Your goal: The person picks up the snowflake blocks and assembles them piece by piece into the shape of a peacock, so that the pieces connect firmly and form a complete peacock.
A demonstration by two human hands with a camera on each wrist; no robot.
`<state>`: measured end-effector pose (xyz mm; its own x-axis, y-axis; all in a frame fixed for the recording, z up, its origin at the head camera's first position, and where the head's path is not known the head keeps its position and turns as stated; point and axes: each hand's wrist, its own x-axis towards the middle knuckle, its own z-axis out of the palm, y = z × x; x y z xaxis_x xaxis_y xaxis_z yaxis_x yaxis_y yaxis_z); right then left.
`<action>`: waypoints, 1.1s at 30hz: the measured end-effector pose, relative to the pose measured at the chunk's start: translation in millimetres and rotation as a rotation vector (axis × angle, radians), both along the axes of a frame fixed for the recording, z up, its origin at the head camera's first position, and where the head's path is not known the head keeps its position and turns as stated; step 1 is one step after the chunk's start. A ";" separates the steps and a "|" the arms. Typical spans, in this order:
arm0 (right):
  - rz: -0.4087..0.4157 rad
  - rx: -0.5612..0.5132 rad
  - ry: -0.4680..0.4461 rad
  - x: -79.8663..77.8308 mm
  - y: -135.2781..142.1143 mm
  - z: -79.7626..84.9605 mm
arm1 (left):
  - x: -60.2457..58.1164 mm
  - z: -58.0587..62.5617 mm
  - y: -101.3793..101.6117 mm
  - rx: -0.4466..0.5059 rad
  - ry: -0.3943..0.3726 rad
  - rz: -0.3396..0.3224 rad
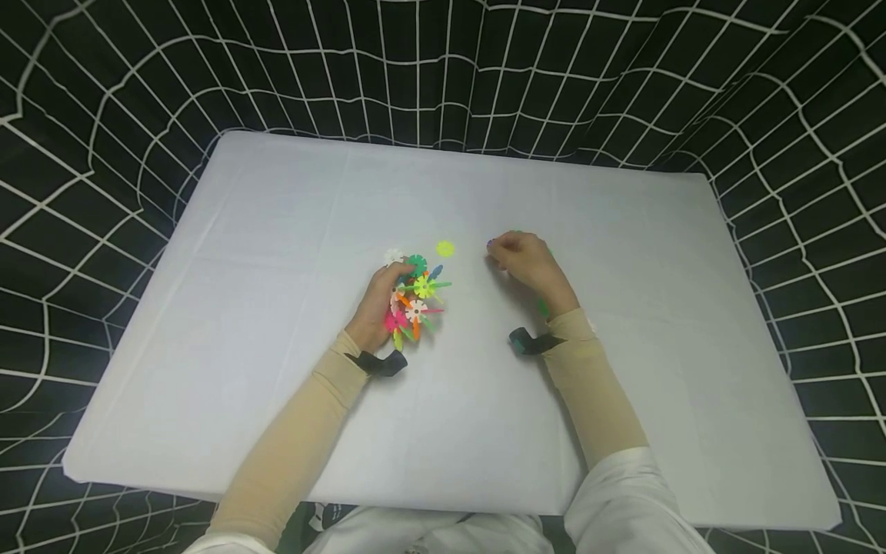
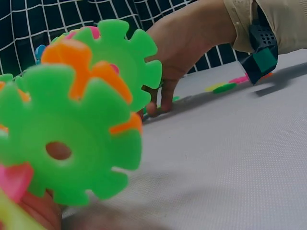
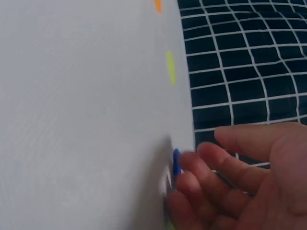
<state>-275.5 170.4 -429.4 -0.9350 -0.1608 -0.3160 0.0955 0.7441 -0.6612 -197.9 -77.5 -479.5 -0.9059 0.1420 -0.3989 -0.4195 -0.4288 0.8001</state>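
Observation:
My left hand (image 1: 374, 308) grips a cluster of interlocked snowflake discs (image 1: 417, 311) in green, white, pink, orange and yellow, just left of the table's middle. Close up in the left wrist view, a green disc (image 2: 91, 129) of that cluster hides most of the hand. To the right, my right hand (image 1: 531, 263) is low over the table. In the right wrist view its fingers are loosely bent, with the thumb apart from them. A small blue disc (image 3: 177, 162) shows edge-on at those fingertips; whether they touch it is unclear.
A yellow disc (image 1: 445, 248) lies flat between the hands. Partly behind the right wrist lies a green disc (image 1: 543, 308). More loose pieces, including a pink one (image 2: 238, 80), show in the left wrist view. A white cloth (image 1: 277, 231) covers the table; dark gridded curtains (image 1: 443, 69) surround it.

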 end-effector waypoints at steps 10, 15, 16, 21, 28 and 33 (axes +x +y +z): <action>0.075 0.247 0.109 2.9 -0.2 -6.8 | 1.6 2.1 0.5 -0.069 -0.016 0.000; 0.082 0.275 0.139 5.5 -1.9 -8.1 | 1.6 1.8 0.5 -0.068 -0.017 -0.006; 0.087 0.261 0.144 5.7 -2.0 -8.0 | 1.6 1.6 0.4 -0.074 -0.017 -0.010; 0.129 0.124 0.135 6.0 -4.3 -4.0 | 1.8 0.3 0.1 -0.097 -0.016 -0.025; 0.191 -0.178 0.138 15.7 -23.5 14.1 | 1.8 0.0 0.4 -0.138 -0.004 -0.053; 0.294 -0.286 0.194 28.6 -36.8 24.4 | 2.2 -0.7 -0.1 -0.145 -0.004 -0.099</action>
<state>-246.9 133.6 -405.0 -0.8741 -0.4839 -0.0435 -0.2387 0.5057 -0.8290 -195.7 -77.6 -480.2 -0.8890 0.1709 -0.4248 -0.4568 -0.2658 0.8489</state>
